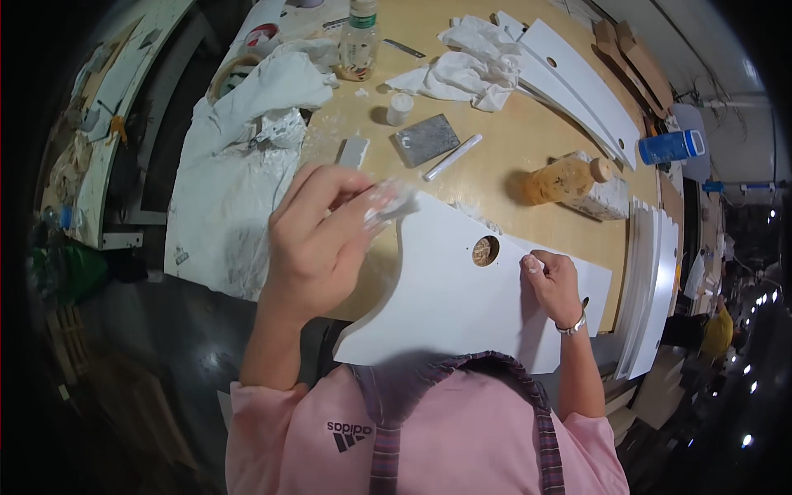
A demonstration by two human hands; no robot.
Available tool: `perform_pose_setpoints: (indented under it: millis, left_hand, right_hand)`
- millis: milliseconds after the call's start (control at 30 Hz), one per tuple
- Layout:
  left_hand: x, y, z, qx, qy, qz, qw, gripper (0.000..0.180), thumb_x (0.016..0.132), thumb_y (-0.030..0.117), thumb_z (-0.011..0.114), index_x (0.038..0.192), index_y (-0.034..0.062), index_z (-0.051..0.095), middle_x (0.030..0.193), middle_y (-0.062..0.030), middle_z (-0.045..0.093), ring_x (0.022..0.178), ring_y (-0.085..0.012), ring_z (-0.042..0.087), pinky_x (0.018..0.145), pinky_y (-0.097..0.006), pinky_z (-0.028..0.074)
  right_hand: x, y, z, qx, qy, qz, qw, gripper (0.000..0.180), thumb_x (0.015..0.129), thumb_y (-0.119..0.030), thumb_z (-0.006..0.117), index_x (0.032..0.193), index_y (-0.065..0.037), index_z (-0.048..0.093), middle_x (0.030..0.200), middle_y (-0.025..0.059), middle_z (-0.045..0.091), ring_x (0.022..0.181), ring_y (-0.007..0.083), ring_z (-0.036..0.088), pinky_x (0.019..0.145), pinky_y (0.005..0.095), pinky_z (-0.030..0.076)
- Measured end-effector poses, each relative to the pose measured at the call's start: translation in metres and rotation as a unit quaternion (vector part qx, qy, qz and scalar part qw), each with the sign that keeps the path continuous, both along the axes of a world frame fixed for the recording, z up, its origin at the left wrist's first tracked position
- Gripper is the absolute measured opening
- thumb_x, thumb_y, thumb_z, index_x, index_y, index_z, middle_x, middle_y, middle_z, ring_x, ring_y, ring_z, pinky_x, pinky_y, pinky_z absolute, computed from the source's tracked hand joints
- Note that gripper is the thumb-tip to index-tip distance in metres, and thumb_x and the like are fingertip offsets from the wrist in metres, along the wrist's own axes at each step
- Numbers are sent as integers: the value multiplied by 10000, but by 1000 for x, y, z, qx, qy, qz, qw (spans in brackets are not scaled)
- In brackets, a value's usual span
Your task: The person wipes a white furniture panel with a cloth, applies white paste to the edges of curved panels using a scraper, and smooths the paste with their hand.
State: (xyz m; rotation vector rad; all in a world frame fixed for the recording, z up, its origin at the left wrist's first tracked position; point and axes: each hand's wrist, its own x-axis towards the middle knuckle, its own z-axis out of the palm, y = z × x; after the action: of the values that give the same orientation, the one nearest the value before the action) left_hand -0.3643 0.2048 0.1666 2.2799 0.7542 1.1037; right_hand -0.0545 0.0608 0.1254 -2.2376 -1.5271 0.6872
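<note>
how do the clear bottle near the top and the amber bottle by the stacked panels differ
The clear bottle stands upright at the far edge of the table; the amber bottle lies on its side on a white cloth. The clear one has a green cap and label and looks nearly empty; the amber one has a tan cap and orange-brown contents. Both are plastic bottles, and neither hand touches them.

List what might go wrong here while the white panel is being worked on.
1. The white panel overhangs the table edge toward the person; pressure from the right hand may tip it.
2. The orange bottle lies on its side nearby and could roll onto the panel.
3. The wad in the left hand might smear the surface.
</note>
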Motion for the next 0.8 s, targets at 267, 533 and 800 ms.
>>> perform_pose_setpoints:
  millis: [267, 533, 800]
  left_hand:
    - [-1, 4, -10, 19, -41, 85, 995, 346, 650, -125, 639, 978, -24, 684, 896, -124, 599, 788, -268, 580, 638, -325, 484]
    - [-4, -4, -12, 25, -52, 72, 996, 366, 632, -143, 619, 972, -26, 686, 899, -146, 590, 780, -288, 570, 640, -327, 475]
    - [-32, -43, -24, -12, 34, -62, 997, 362, 594, -104, 641, 937, -4, 701, 847, -139, 606, 703, -285, 562, 578, -350, 465]
  right_hand:
    - [-1, 4, 3, 5, -10, 13, 1000, 488, 863, -462, 605, 685, -8, 616, 464, 133, 410, 419, 226, 391, 474, 353, 364]
    - [3, 2, 0, 15, -5, 16, 1000, 520, 872, -488, 598, 673, -7, 595, 464, 109, 390, 432, 203, 367, 474, 350, 356]
    - [4, -3, -3, 3, -3, 13, 1000, 505, 884, -464, 578, 679, -3, 592, 467, 115, 393, 430, 209, 377, 479, 355, 357]
